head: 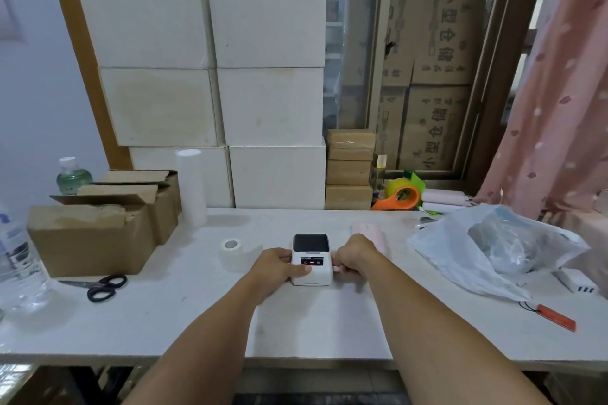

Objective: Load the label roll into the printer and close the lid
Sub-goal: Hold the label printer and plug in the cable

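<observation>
A small white label printer (311,268) with a dark top panel stands in the middle of the white table (312,325). Its lid looks down. My left hand (279,265) grips the printer's left side, thumb across the front by the small lit panel. My right hand (353,256) is curled against the printer's right side, fingertips pressing at its edge. A white label roll (232,251) rests on the table to the left of the printer, apart from both hands.
Open cardboard boxes (95,233) and black scissors (103,288) are at the left, with water bottles (16,260). A crumpled plastic bag (493,246), white charger (575,279) and orange cutter (556,317) lie right. Stacked white boxes (263,102) and an orange tape dispenser (399,199) stand behind.
</observation>
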Action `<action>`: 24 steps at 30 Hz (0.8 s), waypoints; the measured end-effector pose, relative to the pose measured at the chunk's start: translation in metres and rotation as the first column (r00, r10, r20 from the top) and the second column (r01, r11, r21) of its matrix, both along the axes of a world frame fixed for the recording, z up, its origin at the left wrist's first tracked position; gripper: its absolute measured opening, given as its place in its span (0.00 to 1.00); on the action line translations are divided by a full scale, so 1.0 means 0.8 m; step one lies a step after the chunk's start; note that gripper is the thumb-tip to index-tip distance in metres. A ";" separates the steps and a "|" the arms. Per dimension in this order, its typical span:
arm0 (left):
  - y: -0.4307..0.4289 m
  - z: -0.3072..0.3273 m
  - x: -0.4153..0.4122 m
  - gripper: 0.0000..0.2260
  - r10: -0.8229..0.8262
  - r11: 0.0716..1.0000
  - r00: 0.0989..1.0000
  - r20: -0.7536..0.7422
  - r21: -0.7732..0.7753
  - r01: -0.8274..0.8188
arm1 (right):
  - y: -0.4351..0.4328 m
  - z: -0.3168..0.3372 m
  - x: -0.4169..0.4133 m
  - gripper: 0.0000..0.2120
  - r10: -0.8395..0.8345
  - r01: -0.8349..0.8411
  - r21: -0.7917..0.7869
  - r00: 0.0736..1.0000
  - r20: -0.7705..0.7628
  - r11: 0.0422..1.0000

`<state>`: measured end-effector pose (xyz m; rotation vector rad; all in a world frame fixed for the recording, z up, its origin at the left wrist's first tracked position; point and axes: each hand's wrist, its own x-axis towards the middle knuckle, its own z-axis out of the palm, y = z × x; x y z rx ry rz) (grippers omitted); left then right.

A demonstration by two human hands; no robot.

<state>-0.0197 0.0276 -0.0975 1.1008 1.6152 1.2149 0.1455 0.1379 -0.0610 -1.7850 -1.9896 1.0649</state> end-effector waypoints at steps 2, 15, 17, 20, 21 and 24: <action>-0.001 -0.001 0.000 0.12 0.003 1.000 1.000 0.004 0.008 -0.003 | 0.000 0.001 -0.003 0.03 -0.004 0.004 0.007 1.000 0.017 1.000; 0.002 0.001 -0.002 0.13 0.001 1.000 1.000 -0.017 -0.013 -0.001 | -0.002 0.003 -0.010 0.09 -0.028 0.024 0.039 0.995 0.094 0.999; 0.003 0.000 -0.004 0.12 -0.002 1.000 0.999 -0.032 -0.011 0.001 | 0.001 0.002 -0.010 0.08 -0.017 0.015 0.022 0.995 0.099 1.000; 0.002 0.000 -0.003 0.09 0.002 1.000 0.999 -0.045 -0.014 -0.003 | 0.005 -0.003 -0.007 0.08 -0.004 0.004 -0.004 0.997 0.072 1.000; 0.002 0.001 -0.002 0.08 0.007 1.000 0.999 -0.048 -0.013 -0.007 | 0.005 -0.005 -0.005 0.08 -0.008 0.008 -0.004 0.998 0.064 1.000; 0.003 0.003 -0.002 0.09 -0.003 1.000 0.998 -0.067 -0.020 0.002 | 0.006 -0.008 -0.002 0.08 0.000 -0.002 0.020 0.998 0.068 1.000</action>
